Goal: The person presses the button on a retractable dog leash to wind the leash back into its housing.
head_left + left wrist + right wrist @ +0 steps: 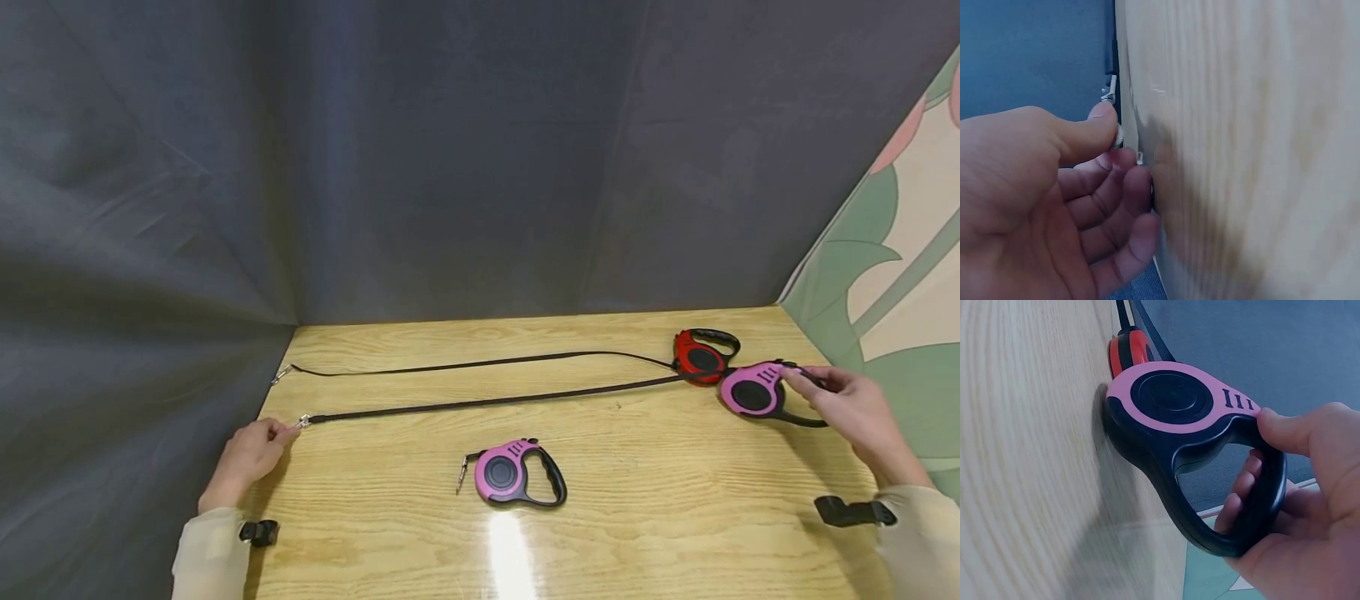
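Observation:
My right hand [855,417] grips the black handle of a pink retractable dog leash [1166,394], thumb up by its slotted top edge. From this leash a black strap [495,402] runs leftward across the table in a nearly straight line. At its far end, my left hand [255,454] pinches the metal clip [1109,95] between thumb and forefinger, the other fingers loosely bent. Just behind the held leash lies a red retractable leash [701,358], partly overlapped by it in the head view. The red leash's thin strap stretches left to its own clip [281,374].
A second pink leash [501,472] lies nearer the front of the wooden table [645,500], its short clip hanging out on the left. Dark grey cloth [465,167] stands along the back and left edges. A flowered panel [907,292] borders the right side.

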A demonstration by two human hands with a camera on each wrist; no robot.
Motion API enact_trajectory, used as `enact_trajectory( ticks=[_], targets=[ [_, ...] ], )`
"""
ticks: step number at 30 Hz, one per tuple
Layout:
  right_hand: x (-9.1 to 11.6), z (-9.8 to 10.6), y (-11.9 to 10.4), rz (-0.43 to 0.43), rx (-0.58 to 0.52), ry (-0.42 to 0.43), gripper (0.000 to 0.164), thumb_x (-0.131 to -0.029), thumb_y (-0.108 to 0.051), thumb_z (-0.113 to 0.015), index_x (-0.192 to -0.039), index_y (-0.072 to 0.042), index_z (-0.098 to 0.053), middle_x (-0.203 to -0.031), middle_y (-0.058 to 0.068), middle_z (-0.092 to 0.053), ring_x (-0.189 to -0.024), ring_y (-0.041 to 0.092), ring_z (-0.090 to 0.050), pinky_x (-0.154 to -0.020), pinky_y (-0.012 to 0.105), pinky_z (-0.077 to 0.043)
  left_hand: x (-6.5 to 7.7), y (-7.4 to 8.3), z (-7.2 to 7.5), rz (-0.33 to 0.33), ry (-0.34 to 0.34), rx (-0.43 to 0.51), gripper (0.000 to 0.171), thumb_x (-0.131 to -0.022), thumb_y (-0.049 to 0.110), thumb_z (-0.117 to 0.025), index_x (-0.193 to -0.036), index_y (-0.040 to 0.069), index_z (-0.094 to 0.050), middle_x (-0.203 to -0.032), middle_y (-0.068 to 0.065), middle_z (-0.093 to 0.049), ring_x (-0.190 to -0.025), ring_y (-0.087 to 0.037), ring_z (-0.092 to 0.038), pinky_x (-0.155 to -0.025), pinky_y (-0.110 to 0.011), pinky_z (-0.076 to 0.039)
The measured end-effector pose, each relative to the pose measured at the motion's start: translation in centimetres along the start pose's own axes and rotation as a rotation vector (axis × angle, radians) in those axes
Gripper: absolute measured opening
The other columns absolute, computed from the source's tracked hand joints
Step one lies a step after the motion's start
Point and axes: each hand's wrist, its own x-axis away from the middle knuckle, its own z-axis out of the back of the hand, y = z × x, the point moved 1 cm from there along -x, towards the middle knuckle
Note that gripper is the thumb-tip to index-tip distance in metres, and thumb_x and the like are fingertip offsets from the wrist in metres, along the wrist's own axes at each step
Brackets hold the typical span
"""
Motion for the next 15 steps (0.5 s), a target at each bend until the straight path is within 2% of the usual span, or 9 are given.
enact_trajectory(
  ticks=[4, 6, 8, 12, 15],
  targets=[
    [0.1, 0.0, 0.0, 0.026, 0.021, -0.011, 0.028, -0.106, -0.045, -0.063, -0.109, -0.017, -0.065, -0.086, -0.032, -0.057, -0.076, -0.007, -0.055, -0.065, 0.019, -0.043, 0.5, -0.2, 0.2, -0.022, 0.058, 0.034, 0.038, -0.112, 0.033, -0.057, -0.113, -0.003, -0.068, -0.099, -0.016, -0.07, -0.084, -0.027, -0.06, -0.071, -0.036, -0.044],
    [0.1, -0.1, 0.1, 0.045, 0.032, -0.019, 0.035, -0.107, -0.044, -0.061, -0.113, -0.009, -0.065, -0.086, -0.027, -0.059, -0.075, -0.005, -0.055, -0.065, 0.02, -0.044, 0.8, -0.1, 0.3, -0.026, 0.109, 0.049, 0.037, -0.112, 0.03, -0.057, -0.116, -0.005, -0.068, -0.105, -0.021, -0.072, -0.088, -0.03, -0.064, -0.072, -0.038, -0.046],
    [0.1, -0.2, 0.1, 0.052, 0.036, -0.03, 0.038, -0.108, -0.044, -0.059, -0.112, -0.007, -0.064, -0.085, -0.024, -0.058, -0.075, -0.003, -0.054, -0.064, 0.021, -0.043, 1.1, 0.1, 0.5, -0.019, 0.169, 0.068, 0.036, -0.112, 0.028, -0.057, -0.117, -0.005, -0.068, -0.107, -0.024, -0.073, -0.087, -0.031, -0.065, -0.071, -0.038, -0.047],
    [0.2, -0.3, 0.3, 0.006, -0.004, -0.037, 0.041, -0.108, -0.05, -0.057, -0.097, -0.012, -0.064, -0.079, -0.016, -0.053, -0.075, 0.004, -0.046, -0.064, 0.03, -0.035, 1.8, 0.6, 1.0, 0.011, 0.319, 0.116, 0.033, -0.111, 0.027, -0.059, -0.115, -0.004, -0.069, -0.1, -0.023, -0.073, -0.08, -0.029, -0.063, -0.069, -0.038, -0.044],
    [0.3, -0.3, 0.4, -0.048, -0.029, -0.023, 0.045, -0.106, -0.056, -0.056, -0.087, -0.016, -0.064, -0.077, -0.014, -0.05, -0.077, 0.006, -0.042, -0.065, 0.035, -0.031, 2.2, 1.0, 1.3, 0.033, 0.416, 0.158, 0.033, -0.11, 0.029, -0.06, -0.114, -0.002, -0.071, -0.098, -0.022, -0.073, -0.083, -0.033, -0.063, -0.074, -0.042, -0.044]
  ],
)
